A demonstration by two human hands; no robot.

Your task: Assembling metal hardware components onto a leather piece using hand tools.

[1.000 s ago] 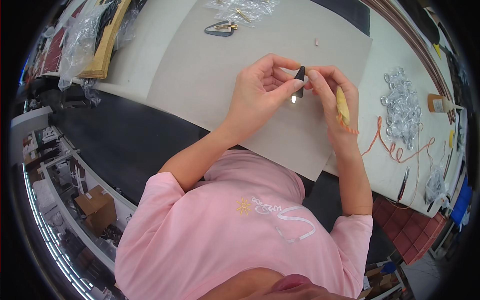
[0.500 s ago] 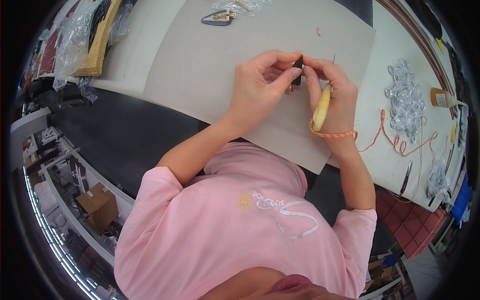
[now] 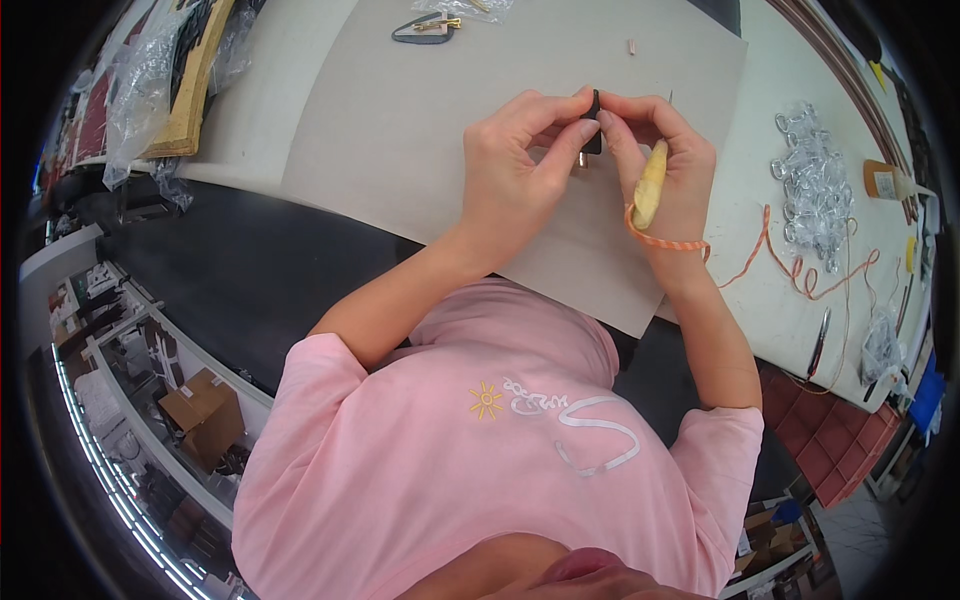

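Observation:
Between the fingertips of both hands, above a grey sheet (image 3: 400, 140), is a small black piece (image 3: 594, 143) with a gold-coloured metal part (image 3: 583, 159) at its lower edge. My left hand (image 3: 515, 160) pinches it from the left, thumb and forefinger closed. My right hand (image 3: 672, 170) pinches its other side. An awl with a yellow handle (image 3: 650, 185) is tucked in that same hand; its thin tip pokes out past the knuckles. An orange striped cord (image 3: 670, 243) lies across my right wrist. My fingers partly hide the black piece.
A dark drop-shaped piece with a gold clip (image 3: 425, 29) lies at the sheet's far left, near a clear plastic bag (image 3: 465, 8). Metal clasps (image 3: 815, 185), a brown bottle (image 3: 882, 181) and slim snips (image 3: 820, 342) are to the right. A wooden frame (image 3: 190, 110) stands far left.
The black piece has turned more upright between my fingertips, and both hands have moved slightly away from me. The awl handle has tilted a little and shifted up with my right hand.

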